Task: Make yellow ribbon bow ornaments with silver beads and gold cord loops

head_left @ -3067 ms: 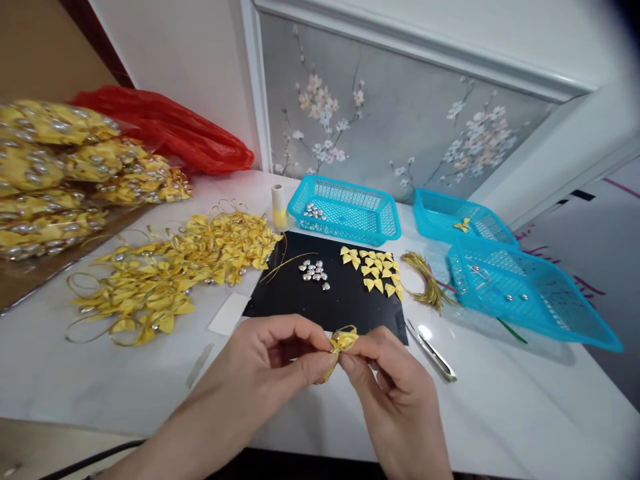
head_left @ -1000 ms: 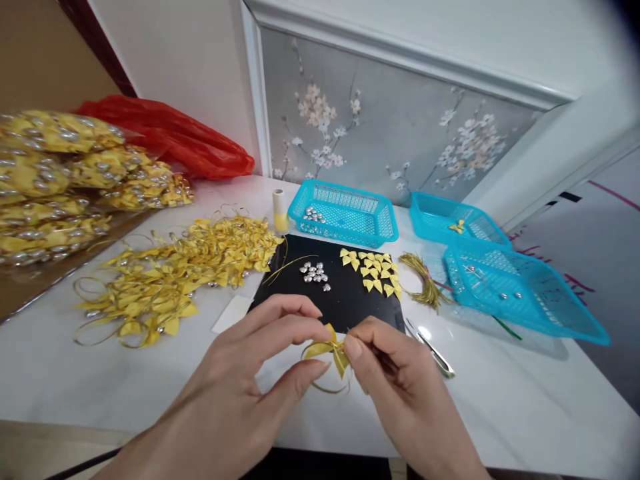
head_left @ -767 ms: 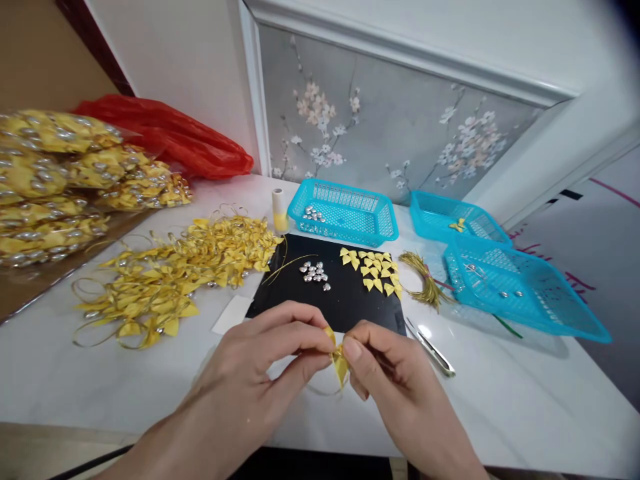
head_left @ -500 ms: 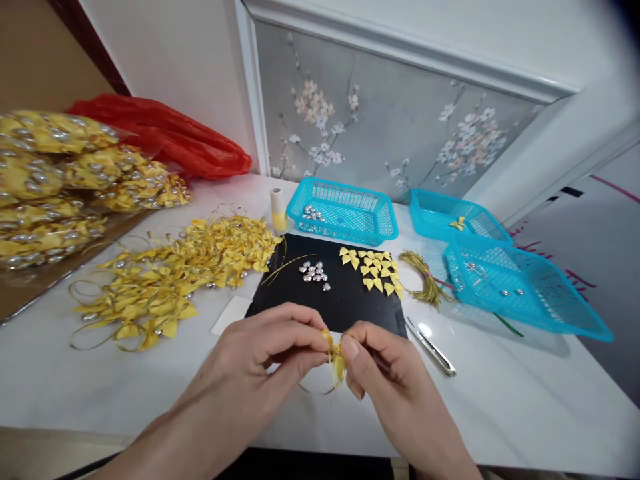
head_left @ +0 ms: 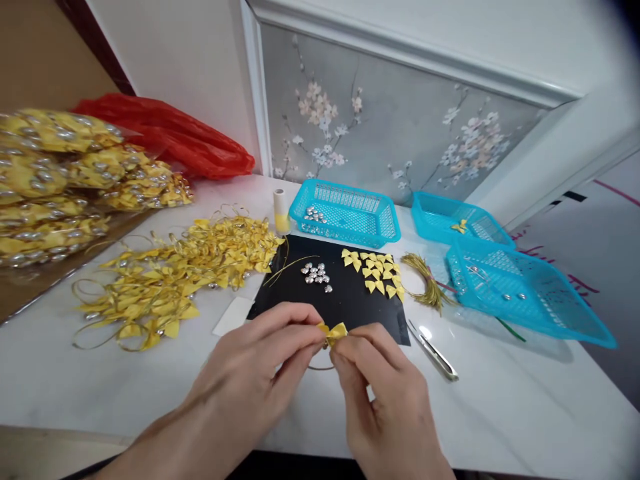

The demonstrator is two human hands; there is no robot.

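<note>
Behind the white marbled worktop (head_left: 145,393) stands a grey wall panel (head_left: 370,127) painted with pale blossom branches. Close to the worktop's front edge, midway along it, the left hand (head_left: 253,363) pinches one end of a small yellow bow (head_left: 339,330) between thumb and forefinger, and the right hand (head_left: 393,393) has its thumb and fingertips drawn together at the other end; a thin cord loop (head_left: 321,368) hangs beneath. Just beyond the hands lies a black mat (head_left: 330,310), with silver beads (head_left: 315,272) clustered near its middle and loose yellow bows (head_left: 377,270) grouped toward its right edge. A bundle of gold cord (head_left: 426,283) and a slim metal tool (head_left: 435,357) lie right of the mat. One blue basket (head_left: 365,213), holding more beads, sits by the worktop's back edge, and two others (head_left: 545,300) stand toward the back right corner. Left of the mat spreads a heap of finished looped bows (head_left: 215,250), with bagged yellow bundles (head_left: 55,167) and red plastic (head_left: 170,137) toward the back left corner.
</note>
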